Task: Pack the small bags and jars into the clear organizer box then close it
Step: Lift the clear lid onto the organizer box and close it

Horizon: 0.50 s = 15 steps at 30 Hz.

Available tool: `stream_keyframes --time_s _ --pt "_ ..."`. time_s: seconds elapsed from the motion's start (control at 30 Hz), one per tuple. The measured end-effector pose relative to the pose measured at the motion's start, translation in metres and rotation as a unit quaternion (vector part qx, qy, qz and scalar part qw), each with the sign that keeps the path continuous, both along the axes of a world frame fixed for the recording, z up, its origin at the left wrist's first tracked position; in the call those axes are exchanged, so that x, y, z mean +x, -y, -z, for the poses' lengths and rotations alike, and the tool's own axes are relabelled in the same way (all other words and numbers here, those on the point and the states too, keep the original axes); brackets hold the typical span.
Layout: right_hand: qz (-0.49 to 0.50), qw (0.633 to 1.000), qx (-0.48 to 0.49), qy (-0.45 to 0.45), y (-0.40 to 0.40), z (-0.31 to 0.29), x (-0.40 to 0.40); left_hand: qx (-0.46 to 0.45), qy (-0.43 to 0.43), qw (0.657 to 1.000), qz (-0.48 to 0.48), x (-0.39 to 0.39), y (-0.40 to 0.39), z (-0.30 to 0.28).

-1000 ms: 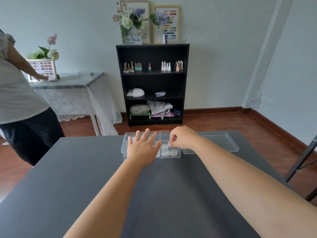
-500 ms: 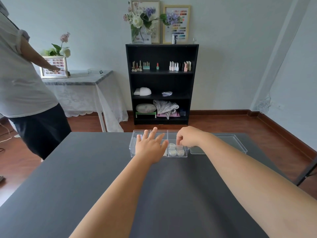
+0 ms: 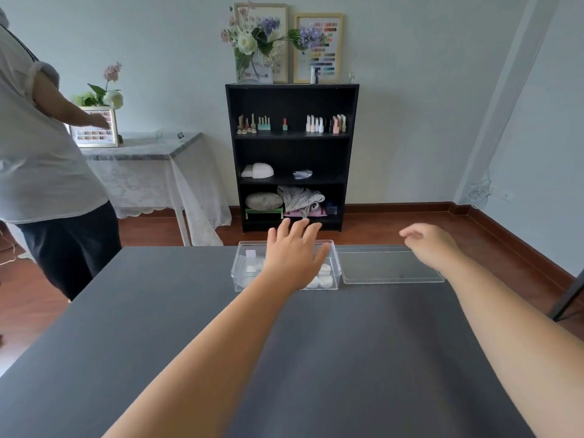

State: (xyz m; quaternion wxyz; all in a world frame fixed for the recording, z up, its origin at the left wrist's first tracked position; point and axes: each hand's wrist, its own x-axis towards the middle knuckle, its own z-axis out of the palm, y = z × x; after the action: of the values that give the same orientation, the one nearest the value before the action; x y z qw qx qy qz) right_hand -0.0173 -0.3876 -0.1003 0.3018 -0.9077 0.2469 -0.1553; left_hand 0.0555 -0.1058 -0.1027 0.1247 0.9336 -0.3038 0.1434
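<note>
Box (image 3: pixel 240 273): a clear organizer box is sitting at the far edge of the table, open on top, and serving as the landmark for everything below.
Jars (image 3: pixel 325 281): small white jars are lying inside the box, at its right end; paler items, too faint to name, are lying at its left end.
Lid (image 3: pixel 388 267): a clear flat lid is lying on the table just to the right of the box, apart from it, so the box is not yet closed.
Left hand (image 3: pixel 292 257): it is hovering flat over the middle of the box, fingers spread wide, holding nothing, likely steadying the box; whether it is touching the rim cannot be told.
Right hand (image 3: pixel 431 245): it is hanging over the far end of the lid, to the right of the box, fingers loosely curled and empty, likely reaching for the lid.
Table (image 3: pixel 158 327): a dark grey matt top is stretching from the box towards the viewer.
Room: behind the box a black shelf (image 3: pixel 292 156) is standing against a pale wall, with flowers on top; left of the box a person (image 3: pixel 47 159) is standing at a lace-covered side table; the floor is reddish wood.
</note>
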Motion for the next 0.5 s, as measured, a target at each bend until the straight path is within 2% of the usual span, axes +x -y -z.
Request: stream_keyframes --time_s 0.07,0.13,0.23,0.3,0.5 --pt "0.052 0.998 0.023 -0.011 0.018 0.02 -0.01 0.037 0.045 0.997 0.055 -0.009 0.024 -0.007" --pt "0.091 0.995 0.035 -0.009 0.028 0.035 -0.02 0.104 0.04 0.989 0.099 -0.017 0.046 -0.009" --pt "0.122 0.991 0.04 0.031 0.035 0.048 -0.028 0.225 0.031 0.967 0.112 -0.025 0.07 0.0" --pt "0.126 0.99 0.046 0.044 0.039 0.051 -0.032 0.272 0.028 0.957 0.1 -0.027 0.079 0.008" --pt "0.119 0.99 0.075 0.004 0.054 0.056 -0.049 0.269 0.025 0.959 0.087 -0.026 0.088 0.02"
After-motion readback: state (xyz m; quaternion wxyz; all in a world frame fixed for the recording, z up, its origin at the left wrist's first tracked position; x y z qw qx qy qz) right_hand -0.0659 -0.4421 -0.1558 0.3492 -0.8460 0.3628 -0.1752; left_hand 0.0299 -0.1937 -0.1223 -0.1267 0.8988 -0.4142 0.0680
